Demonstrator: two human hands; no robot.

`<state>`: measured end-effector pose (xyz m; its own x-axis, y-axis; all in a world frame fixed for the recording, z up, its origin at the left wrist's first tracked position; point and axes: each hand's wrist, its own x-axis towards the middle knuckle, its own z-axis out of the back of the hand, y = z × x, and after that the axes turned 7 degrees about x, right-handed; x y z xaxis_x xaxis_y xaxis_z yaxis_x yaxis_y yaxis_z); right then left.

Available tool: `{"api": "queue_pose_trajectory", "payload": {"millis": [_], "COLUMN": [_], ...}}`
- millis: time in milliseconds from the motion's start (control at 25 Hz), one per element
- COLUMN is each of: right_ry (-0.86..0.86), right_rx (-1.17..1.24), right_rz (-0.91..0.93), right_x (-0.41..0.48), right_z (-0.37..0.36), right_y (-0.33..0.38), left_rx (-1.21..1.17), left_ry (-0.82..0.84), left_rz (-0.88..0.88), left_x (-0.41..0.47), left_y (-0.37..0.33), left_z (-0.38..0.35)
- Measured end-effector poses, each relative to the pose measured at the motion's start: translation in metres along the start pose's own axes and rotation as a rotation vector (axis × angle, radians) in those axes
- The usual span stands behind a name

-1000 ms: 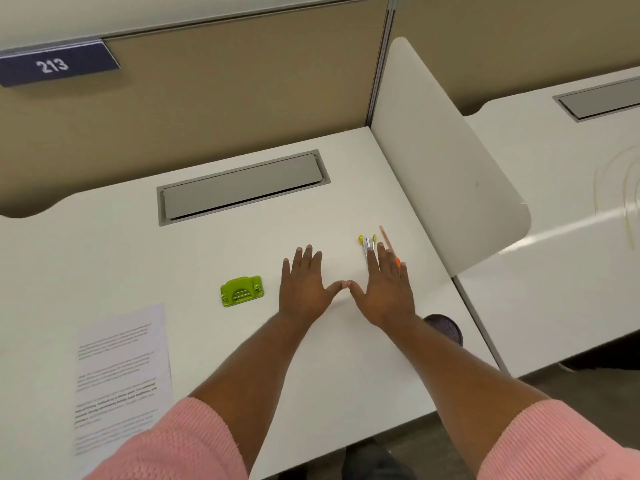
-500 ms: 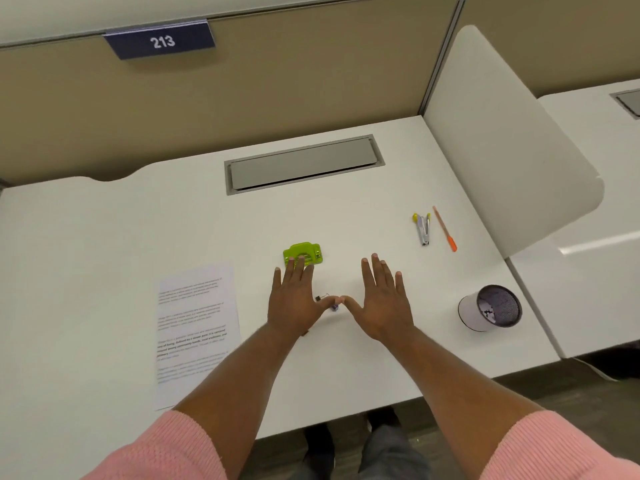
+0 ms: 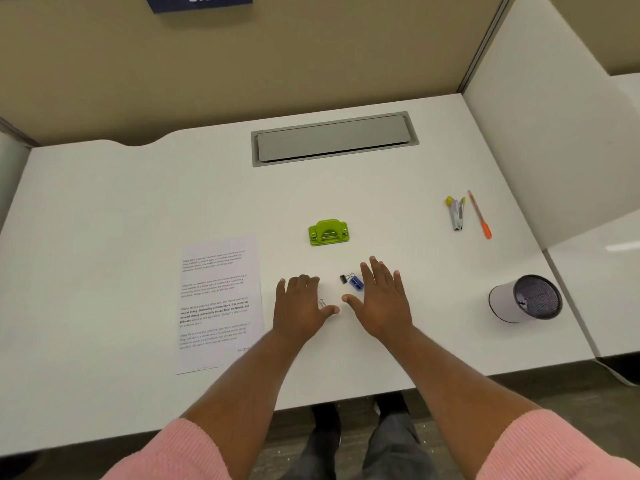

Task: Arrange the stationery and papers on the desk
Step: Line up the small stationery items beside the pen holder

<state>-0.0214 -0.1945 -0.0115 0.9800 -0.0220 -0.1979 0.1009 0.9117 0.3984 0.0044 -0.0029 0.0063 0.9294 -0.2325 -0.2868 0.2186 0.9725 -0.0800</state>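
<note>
My left hand [image 3: 300, 306] and my right hand [image 3: 382, 299] rest palm down on the white desk [image 3: 104, 209], fingers apart, holding nothing. Between them lie a black binder clip [image 3: 344, 278] and a small blue sharpener [image 3: 356, 283], beside my right index finger. A thin paper clip [image 3: 322, 302] peeks out at my left thumb. A green hole punch [image 3: 328, 232] sits just beyond the hands. A printed sheet of paper [image 3: 218, 303] lies left of my left hand. A stapler [image 3: 456, 213] and an orange pen [image 3: 479, 214] lie at the right.
A white mesh-lined pen cup [image 3: 524, 299] stands at the desk's right front. A grey cable hatch [image 3: 334, 138] is set in the desk at the back. A white divider panel [image 3: 554, 126] bounds the right side, a beige partition the back.
The view has shifted left and down across the desk. My hands have drawn apart, uncovering the binder clip and blue sharpener between them.
</note>
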Motion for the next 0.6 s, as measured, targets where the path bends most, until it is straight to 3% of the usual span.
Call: {"api": "queue_pose_trajectory", "payload": {"millis": [600], "right_ry": [-0.242], "right_rx": [-0.005], "right_rz": [0.024], "right_x": [0.011], "right_z": [-0.037], "right_y": [-0.010], "left_rx": [0.037], "left_ry": [-0.025], "left_rz": [-0.062], "left_x": [0.009], "left_y": [-0.010], "left_z": [-0.034]}}
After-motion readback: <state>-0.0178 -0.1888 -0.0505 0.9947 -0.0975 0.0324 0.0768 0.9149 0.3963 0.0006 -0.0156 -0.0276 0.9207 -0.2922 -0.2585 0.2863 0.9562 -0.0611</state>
